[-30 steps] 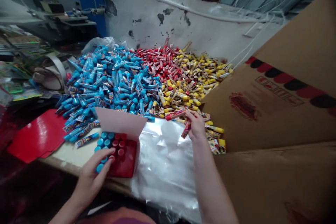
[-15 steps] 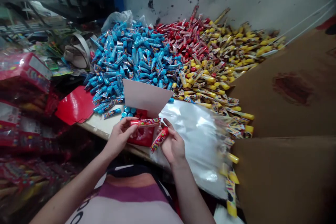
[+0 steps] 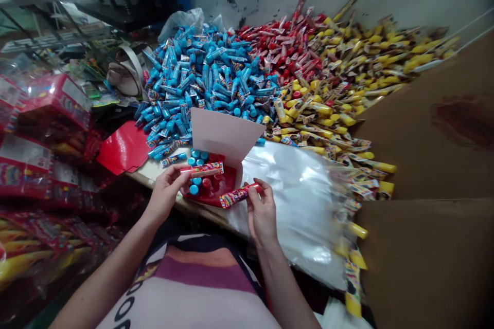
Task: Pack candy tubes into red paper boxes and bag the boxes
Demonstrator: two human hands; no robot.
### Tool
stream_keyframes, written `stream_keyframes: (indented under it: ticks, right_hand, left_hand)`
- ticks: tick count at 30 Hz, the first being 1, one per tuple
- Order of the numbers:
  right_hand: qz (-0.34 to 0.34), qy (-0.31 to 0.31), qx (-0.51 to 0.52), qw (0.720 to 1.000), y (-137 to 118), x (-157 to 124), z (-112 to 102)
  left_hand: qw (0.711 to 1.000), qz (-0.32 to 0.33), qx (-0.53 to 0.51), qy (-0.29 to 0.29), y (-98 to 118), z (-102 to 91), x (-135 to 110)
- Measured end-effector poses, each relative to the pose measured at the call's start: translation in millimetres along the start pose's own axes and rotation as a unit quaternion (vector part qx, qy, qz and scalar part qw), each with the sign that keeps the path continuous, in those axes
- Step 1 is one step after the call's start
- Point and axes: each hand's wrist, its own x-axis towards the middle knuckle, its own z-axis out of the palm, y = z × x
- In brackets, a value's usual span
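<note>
My left hand (image 3: 166,188) pinches the capped end of a red candy tube (image 3: 206,169), its printed wrapper pointing right. In my right hand (image 3: 263,211) is a second red candy tube (image 3: 237,194), gripped at its cap with the wrapper slanting down to the left. Both tubes are over or beside a red box (image 3: 216,196) whose white flap (image 3: 227,133) stands up at the back. Inside the box, blue caps (image 3: 194,189) show at the left and a few red caps (image 3: 206,183) beside them. My left hand covers part of the box's left side.
Behind the box lie heaped blue tubes (image 3: 208,77), red tubes (image 3: 285,43) and yellow tubes (image 3: 358,56). Clear plastic bags (image 3: 293,200) lie to the right, near a cardboard box (image 3: 428,164). Flat red card (image 3: 125,149) and wrapped red boxes (image 3: 54,108) are at the left.
My hands have moved apart. The right-hand tube has turned from steeply slanted to nearly level, and more caps inside the box now show. The whole view has shifted slightly.
</note>
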Motion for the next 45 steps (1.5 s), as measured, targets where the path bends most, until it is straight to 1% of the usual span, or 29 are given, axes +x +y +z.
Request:
stream_keyframes:
  ticks: [2,4,7,9,11,14,20,24,26,28,31,33,34,35,36,37,39,40,41,42,43,45]
  right_hand:
    - [-0.051,0.015,-0.058,0.997,9.6,-4.6,3.9]
    - [-0.115,0.01,-0.137,0.984,19.2,-10.6,9.0]
    - [-0.208,-0.037,-0.244,0.946,33.0,-19.1,17.3]
    - [-0.255,-0.071,-0.287,0.921,41.0,-22.5,22.3]
    - [-0.288,-0.092,-0.312,0.901,46.9,-23.7,26.6]
    - [-0.318,-0.109,-0.337,0.879,49.7,-23.7,32.4]
    - [-0.347,-0.138,-0.375,0.848,46.9,-29.3,45.5]
    - [-0.358,-0.17,-0.423,0.815,61.2,-35.0,52.3]
    - [-0.366,-0.177,-0.439,0.801,70.0,-36.1,53.8]
    - [-0.37,-0.177,-0.441,0.798,72.8,-36.1,53.5]
    - [-0.363,-0.174,-0.417,0.815,59.3,-36.4,48.9]
    - [-0.371,-0.138,-0.401,0.826,41.1,-38.3,44.4]
    - [-0.386,-0.11,-0.398,0.825,31.3,-39.7,42.4]
    - [-0.407,-0.085,-0.398,0.818,22.2,-41.3,40.8]
    - [-0.429,-0.073,-0.403,0.805,14.3,-42.7,39.8]
    - [-0.451,-0.074,-0.41,0.789,8.0,-43.8,39.1]
    - [-0.481,-0.101,-0.424,0.761,1.2,-44.3,37.7]
    - [-0.487,-0.116,-0.428,0.753,0.2,-43.5,36.1]
    - [-0.487,-0.124,-0.428,0.751,0.5,-42.0,33.5]
    - [-0.479,-0.121,-0.427,0.757,1.7,-39.9,29.8]
    - [-0.462,-0.104,-0.426,0.771,3.7,-37.4,25.2]
    - [-0.397,-0.048,-0.43,0.809,9.2,-31.6,14.8]
  left_hand:
    - [1.0,0.002,-0.003,0.008,-0.6,-4.2,-0.9]
    - [1.0,0.006,-0.007,0.013,-2.1,-7.8,-1.9]
    - [1.0,0.007,-0.004,0.012,-4.4,-11.4,-3.7]
    - [1.0,0.005,-0.001,0.011,-5.3,-12.8,-4.9]
    - [1.0,0.003,-0.001,0.012,-5.9,-13.8,-5.8]
    - [1.0,0.001,-0.008,0.01,-6.5,-15.2,-6.3]
    - [1.0,-0.01,-0.013,0.01,-6.1,-19.1,-6.7]
    - [1.0,-0.013,-0.014,0.005,-5.6,-22.2,-6.7]
    - [1.0,-0.013,-0.013,0.006,-4.3,-23.7,-6.4]
    - [1.0,-0.008,-0.006,0.003,-2.6,-25.7,-6.4]
    - [1.0,0.012,0.018,-0.012,-2.4,-28.5,-7.6]
    - [0.998,0.032,0.05,-0.024,-4.6,-27.3,-10.5]
    - [0.996,0.042,0.068,-0.028,-6.0,-24.6,-12.9]
    - [0.995,0.05,0.085,-0.033,-7.4,-20.3,-15.9]
    - [0.993,0.054,0.098,-0.039,-8.6,-14.5,-19.6]
    - [0.991,0.057,0.111,-0.05,-9.4,-7.4,-23.8]
    - [0.983,0.069,0.149,-0.08,-10.1,8.1,-32.5]
    - [0.976,0.085,0.173,-0.099,-10.2,15.0,-36.2]
    - [0.967,0.108,0.198,-0.116,-10.4,20.5,-38.8]
    - [0.957,0.137,0.223,-0.127,-11.1,24.2,-40.1]
    - [0.945,0.168,0.248,-0.134,-12.4,25.8,-39.8]
    - [0.915,0.223,0.309,-0.13,-17.9,23.4,-34.6]
